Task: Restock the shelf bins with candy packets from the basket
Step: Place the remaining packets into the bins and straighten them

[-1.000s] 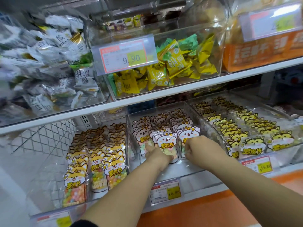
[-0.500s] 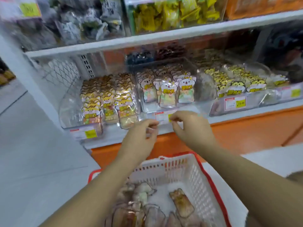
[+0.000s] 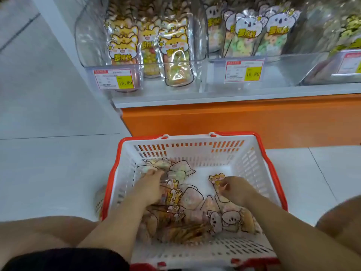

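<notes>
Our left hand (image 3: pixel 151 189) lies flat, fingers spread, on basket (image 3: pixel 195 145) packets (image 3: pixel 187 196); right hand (image 3: pixel 235 190) pinches fox packet (image 3: pixel 216 178).

White slotted basket (image 3: pixel 187 151) with red rim; orange shelf base (image 3: pixel 244 122); yellow-and-white price tags (image 3: pixel 115 79); clear bins (image 3: pixel 86 42).

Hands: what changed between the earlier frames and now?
Both came off the koala-packet bin and dropped into the basket. The left hand lies on the packets; the right hand is pinching a fox-head packet. The shelf bins look unchanged.
</notes>
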Tool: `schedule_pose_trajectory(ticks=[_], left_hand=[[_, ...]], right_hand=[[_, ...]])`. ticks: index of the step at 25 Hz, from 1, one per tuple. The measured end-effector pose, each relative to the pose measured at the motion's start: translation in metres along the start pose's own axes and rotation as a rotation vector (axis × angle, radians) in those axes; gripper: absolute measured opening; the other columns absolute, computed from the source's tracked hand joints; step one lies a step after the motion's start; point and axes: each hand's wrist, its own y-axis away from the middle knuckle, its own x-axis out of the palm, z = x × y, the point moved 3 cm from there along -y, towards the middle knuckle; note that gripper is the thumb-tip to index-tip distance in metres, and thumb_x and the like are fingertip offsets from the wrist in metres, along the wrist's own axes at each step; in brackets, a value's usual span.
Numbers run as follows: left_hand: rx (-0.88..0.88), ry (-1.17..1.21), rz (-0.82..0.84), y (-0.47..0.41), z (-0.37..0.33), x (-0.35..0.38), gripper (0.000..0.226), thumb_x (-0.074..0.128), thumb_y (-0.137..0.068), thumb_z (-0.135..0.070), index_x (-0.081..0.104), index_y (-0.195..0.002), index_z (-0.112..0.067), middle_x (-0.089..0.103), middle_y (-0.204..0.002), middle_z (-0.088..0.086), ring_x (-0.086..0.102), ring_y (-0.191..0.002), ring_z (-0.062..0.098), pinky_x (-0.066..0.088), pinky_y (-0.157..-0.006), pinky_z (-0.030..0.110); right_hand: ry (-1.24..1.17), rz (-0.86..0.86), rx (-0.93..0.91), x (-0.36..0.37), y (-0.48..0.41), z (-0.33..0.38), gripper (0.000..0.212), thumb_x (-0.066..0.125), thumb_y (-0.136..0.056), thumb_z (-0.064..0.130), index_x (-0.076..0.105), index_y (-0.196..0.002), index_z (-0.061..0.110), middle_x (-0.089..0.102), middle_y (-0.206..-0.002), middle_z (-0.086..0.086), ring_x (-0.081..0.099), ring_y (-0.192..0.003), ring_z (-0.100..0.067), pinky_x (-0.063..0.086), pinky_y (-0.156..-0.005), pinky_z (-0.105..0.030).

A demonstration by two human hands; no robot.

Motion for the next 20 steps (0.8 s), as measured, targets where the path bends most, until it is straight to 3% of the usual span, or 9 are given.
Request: schedule_pose_trajectory(ticks=[3, 6, 10, 13, 15, 17, 20], left_hand=[[-0.031, -0.042, 0.044, -0.002, 0.008, 0.020, 0.069, 0.059, -0.093, -0.039, 0.025, -0.153, -0.042, 0.016, -0.163, 0.005, 0.037, -0.142, 0.036, 0.039, -0.112, 0.051], [-0.055, -0.091, 0.096, 0.000, 0.002, 0.029, 0.066, 0.062, -0.092, -0.038, 0.030, -0.149, -0.044, -0.007, -0.163, 0.006, 0.046, -0.133, 0.041, 0.042, -0.108, 0.048], [-0.084, -0.176, 0.050, 0.004, -0.009, 0.026, 0.056, 0.060, -0.093, -0.042, 0.036, -0.143, -0.040, -0.008, -0.162, 0.010, 0.060, -0.116, 0.037, 0.047, -0.096, 0.043], [-0.093, -0.185, 0.037, 0.007, -0.009, 0.027, 0.058, 0.059, -0.093, -0.044, 0.033, -0.145, -0.040, -0.010, -0.163, 0.008, 0.042, -0.136, 0.039, 0.043, -0.103, 0.046], [-0.084, -0.191, 0.010, 0.006, -0.008, 0.032, 0.058, 0.059, -0.093, -0.045, 0.032, -0.145, -0.040, -0.011, -0.163, 0.008, 0.031, -0.144, 0.039, 0.042, -0.104, 0.047], [-0.078, -0.163, -0.005, 0.001, -0.005, 0.037, 0.057, 0.059, -0.092, -0.043, 0.036, -0.143, -0.038, -0.012, -0.162, 0.009, 0.028, -0.144, 0.041, 0.045, -0.104, 0.048], [-0.075, -0.143, -0.005, -0.004, -0.002, 0.045, 0.057, 0.060, -0.090, -0.042, 0.037, -0.142, -0.037, -0.014, -0.159, 0.009, 0.021, -0.146, 0.043, 0.047, -0.102, 0.051]], right_hand=[[-0.009, 0.116, 0.074, 0.024, -0.015, -0.018, 0.036, 0.060, -0.094, 0.027, 0.059, -0.129, 0.017, 0.061, -0.126, -0.008, 0.060, -0.110, -0.024, 0.049, -0.090, -0.029], [-0.028, 0.234, 0.111, 0.052, -0.023, -0.030, 0.041, 0.066, -0.092, 0.025, 0.058, -0.132, 0.015, 0.058, -0.133, -0.009, 0.057, -0.118, -0.025, 0.047, -0.097, -0.031], [0.147, 0.365, 0.018, 0.089, -0.028, -0.031, 0.058, 0.058, -0.094, 0.015, 0.039, -0.148, 0.019, 0.046, -0.146, -0.009, 0.050, -0.126, -0.029, 0.048, -0.099, -0.038], [0.548, 0.267, -0.164, 0.100, -0.025, -0.027, 0.078, 0.053, -0.093, 0.004, 0.012, -0.157, 0.022, 0.013, -0.162, -0.008, 0.033, -0.139, -0.037, 0.048, -0.098, -0.044], [0.703, 0.187, -0.278, 0.099, -0.028, -0.019, 0.081, 0.054, -0.093, 0.003, 0.006, -0.157, 0.020, 0.005, -0.165, -0.007, 0.036, -0.137, -0.037, 0.048, -0.095, -0.044], [0.802, 0.163, -0.383, 0.100, -0.037, -0.010, 0.079, 0.053, -0.095, 0.005, 0.006, -0.157, 0.017, 0.006, -0.165, -0.010, 0.039, -0.135, -0.035, 0.046, -0.095, -0.044], [0.906, 0.149, -0.419, 0.099, -0.051, -0.003, 0.063, 0.053, -0.095, 0.011, 0.024, -0.151, 0.011, 0.036, -0.148, -0.015, 0.039, -0.132, -0.034, 0.037, -0.101, -0.046]])
